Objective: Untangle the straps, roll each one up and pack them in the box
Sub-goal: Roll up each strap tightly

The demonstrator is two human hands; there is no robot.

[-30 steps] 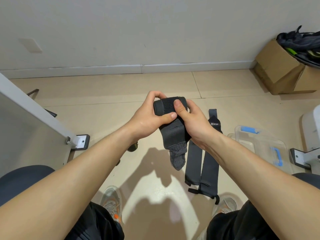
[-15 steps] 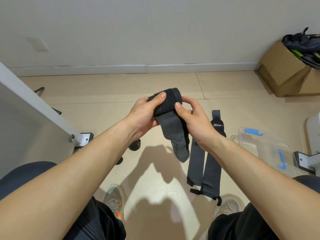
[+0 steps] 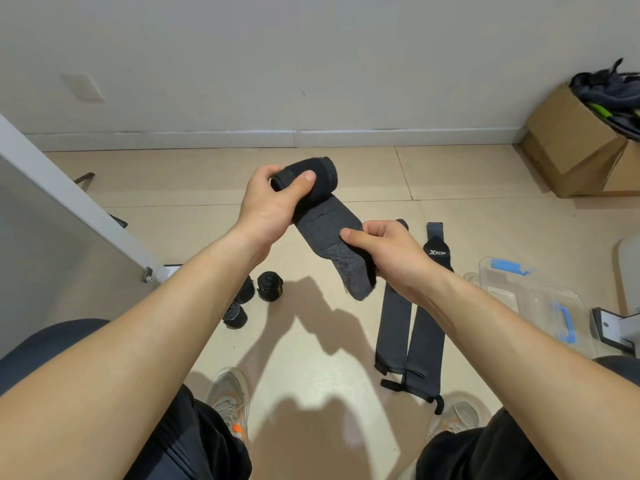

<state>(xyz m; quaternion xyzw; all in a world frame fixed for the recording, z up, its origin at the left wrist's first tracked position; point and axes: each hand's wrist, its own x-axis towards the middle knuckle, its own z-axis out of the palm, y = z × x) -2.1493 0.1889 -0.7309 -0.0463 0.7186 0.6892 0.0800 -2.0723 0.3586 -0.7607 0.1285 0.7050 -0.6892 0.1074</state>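
Note:
My left hand [image 3: 268, 206] grips the rolled part of a dark grey strap [image 3: 323, 220], held in the air above the floor. My right hand [image 3: 388, 252] pinches the strap's loose tail, which hangs down and to the right of the roll. Two flat dark straps [image 3: 407, 323] lie side by side on the floor under my right forearm. Three rolled straps [image 3: 256, 296] stand on the floor near my left forearm. A clear plastic box [image 3: 540, 306] with blue latches sits on the floor at the right.
A cardboard box [image 3: 571, 143] full of dark gear stands by the wall at the far right. A white table leg with a metal foot [image 3: 152, 271] slants in from the left. My shoes [image 3: 228, 400] are on the tiled floor below.
My right hand slid from the roll down to the strap's tail, pulling it out to the right. My left hand now holds the roll alone. The rolled straps on the floor came into view.

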